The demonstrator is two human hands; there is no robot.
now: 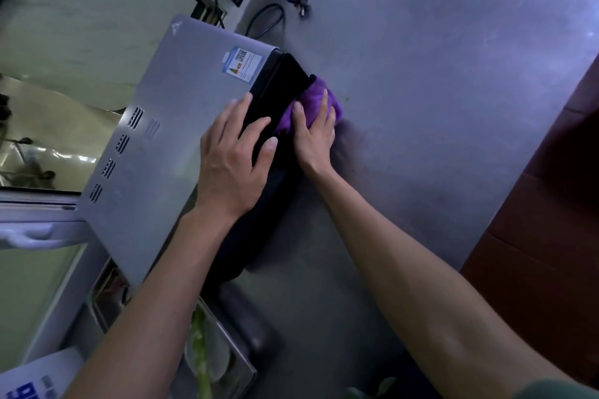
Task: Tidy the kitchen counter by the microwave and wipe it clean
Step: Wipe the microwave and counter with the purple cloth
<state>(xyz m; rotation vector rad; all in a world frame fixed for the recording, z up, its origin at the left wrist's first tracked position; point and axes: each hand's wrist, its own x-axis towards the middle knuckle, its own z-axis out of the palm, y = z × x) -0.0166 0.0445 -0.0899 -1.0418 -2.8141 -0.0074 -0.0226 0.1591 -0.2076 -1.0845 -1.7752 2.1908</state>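
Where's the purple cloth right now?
Mid-frame in the head view, the purple cloth sits under the right hand, pressed against the microwave door's edge.

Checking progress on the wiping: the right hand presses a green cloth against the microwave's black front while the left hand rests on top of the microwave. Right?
Not quite: the cloth is purple, not green, as the head view shows. Otherwise yes: the right hand presses it against the microwave front, and the left hand rests on top.
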